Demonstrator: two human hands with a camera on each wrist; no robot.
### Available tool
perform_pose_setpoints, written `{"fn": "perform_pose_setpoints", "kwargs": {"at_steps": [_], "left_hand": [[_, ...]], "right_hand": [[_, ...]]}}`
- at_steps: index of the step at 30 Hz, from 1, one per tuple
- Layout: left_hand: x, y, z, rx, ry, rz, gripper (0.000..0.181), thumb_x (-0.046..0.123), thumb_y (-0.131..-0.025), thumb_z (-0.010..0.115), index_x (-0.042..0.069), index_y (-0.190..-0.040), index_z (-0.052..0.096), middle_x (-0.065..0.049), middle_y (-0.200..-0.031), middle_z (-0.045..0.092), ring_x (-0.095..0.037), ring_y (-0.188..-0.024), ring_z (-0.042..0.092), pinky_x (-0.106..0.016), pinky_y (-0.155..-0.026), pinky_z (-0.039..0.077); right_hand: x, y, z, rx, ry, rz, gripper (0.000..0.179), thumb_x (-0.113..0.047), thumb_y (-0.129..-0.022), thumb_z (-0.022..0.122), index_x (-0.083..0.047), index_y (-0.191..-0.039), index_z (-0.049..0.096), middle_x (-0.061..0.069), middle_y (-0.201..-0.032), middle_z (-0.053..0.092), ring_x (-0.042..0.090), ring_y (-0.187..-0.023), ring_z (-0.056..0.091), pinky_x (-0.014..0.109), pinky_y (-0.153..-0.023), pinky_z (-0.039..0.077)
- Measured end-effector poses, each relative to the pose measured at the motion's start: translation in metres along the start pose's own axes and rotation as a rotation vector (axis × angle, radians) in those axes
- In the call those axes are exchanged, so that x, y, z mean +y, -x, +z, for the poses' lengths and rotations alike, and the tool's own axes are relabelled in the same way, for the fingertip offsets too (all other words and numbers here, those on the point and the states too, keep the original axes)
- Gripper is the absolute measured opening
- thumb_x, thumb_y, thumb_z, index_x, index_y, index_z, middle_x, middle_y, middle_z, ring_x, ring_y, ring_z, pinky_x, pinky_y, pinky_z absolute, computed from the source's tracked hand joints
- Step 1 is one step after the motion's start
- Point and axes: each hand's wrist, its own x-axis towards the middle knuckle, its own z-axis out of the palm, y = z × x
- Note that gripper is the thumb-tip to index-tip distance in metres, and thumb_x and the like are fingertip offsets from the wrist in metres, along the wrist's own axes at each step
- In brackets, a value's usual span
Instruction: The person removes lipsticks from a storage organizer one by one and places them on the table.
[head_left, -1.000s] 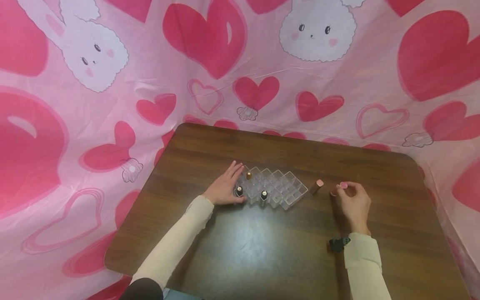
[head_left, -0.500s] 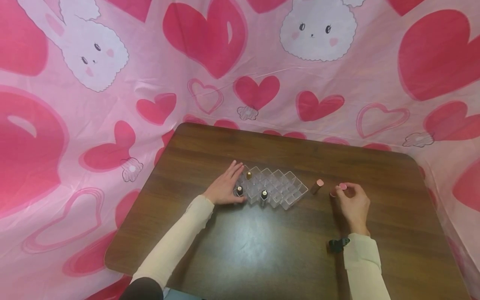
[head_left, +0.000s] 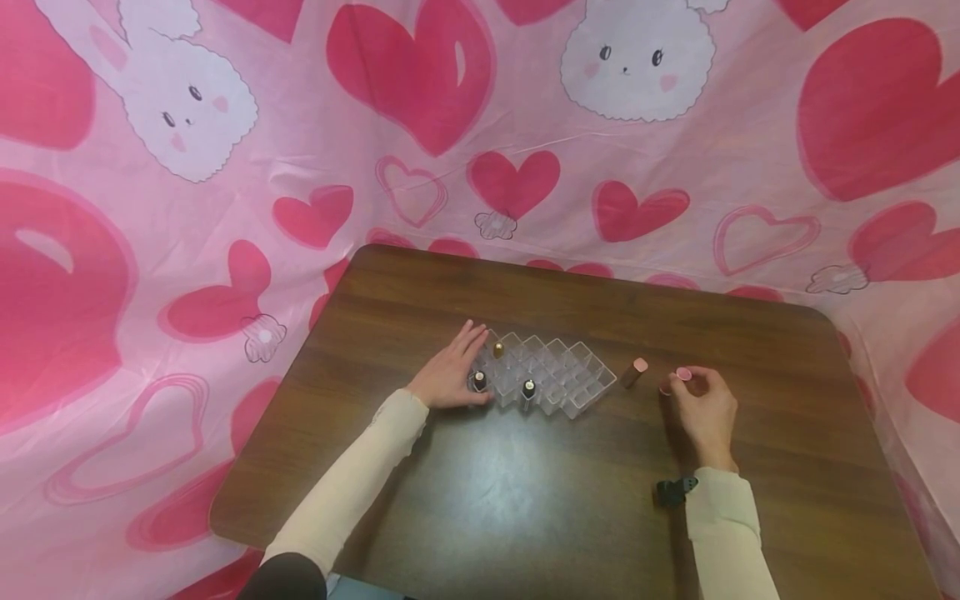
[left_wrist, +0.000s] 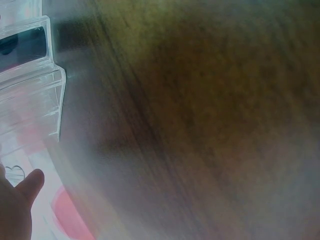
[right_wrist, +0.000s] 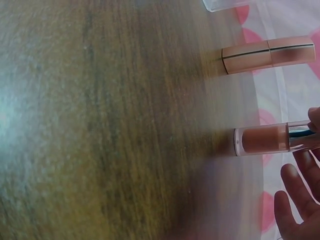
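A clear plastic lipstick organizer point(head_left: 555, 375) with diamond-shaped compartments stands on the table. My left hand point(head_left: 448, 372) rests at its left end, fingers along the far side and thumb toward the near side. A gold-topped tube point(head_left: 498, 350) and two black-topped tubes, one close to my left palm point(head_left: 479, 382) and one farther right, stand in compartments. My right hand point(head_left: 707, 410) pinches a lip gloss tube point(right_wrist: 264, 139) by its upper part; it has a clear base, pinkish-brown contents and a pink top. Between the organizer and that hand, a rose-gold lipstick point(right_wrist: 268, 54) stands upright.
The brown wooden table point(head_left: 495, 500) has rounded corners. A pink cloth point(head_left: 420, 100) with hearts and rabbit faces hangs behind and at both sides. A black strap buckle point(head_left: 675, 492) sits at the right wrist.
My right hand has shifted very slightly left with the lip gloss tube still pinched. My left hand and the organizer have stayed in place.
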Motion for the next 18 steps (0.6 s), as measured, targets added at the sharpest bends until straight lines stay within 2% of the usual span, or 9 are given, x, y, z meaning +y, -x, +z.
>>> {"fn": "perform_pose_setpoints", "kwargs": {"at_steps": [9, 18], "left_hand": [[-0.0005, 0.0005, 0.0005, 0.002, 0.007, 0.000, 0.107, 0.065, -0.064, 0.061, 0.016, -0.145, 0.011, 0.007, -0.152, 0.003, -0.009, -0.138, -0.012, -0.039, -0.107, 0.027], [-0.0002, 0.0007, -0.0012, -0.009, 0.002, 0.008, 0.108, 0.066, -0.064, 0.060, 0.018, -0.145, 0.008, 0.007, -0.152, 0.001, -0.011, -0.138, -0.012, -0.037, -0.108, 0.025]], "right_hand": [[-0.0004, 0.0005, 0.0007, 0.012, -0.009, -0.013, 0.040, -0.039, -0.081, 0.061, -0.008, -0.107, 0.057, 0.013, -0.106, 0.061, 0.026, -0.097, 0.054, 0.034, -0.079, 0.037], [0.0018, 0.0005, 0.0012, -0.023, 0.002, 0.019, 0.043, -0.040, -0.082, 0.059, -0.010, -0.113, 0.055, 0.012, -0.110, 0.058, 0.026, -0.101, 0.052, 0.037, -0.082, 0.038]]}}
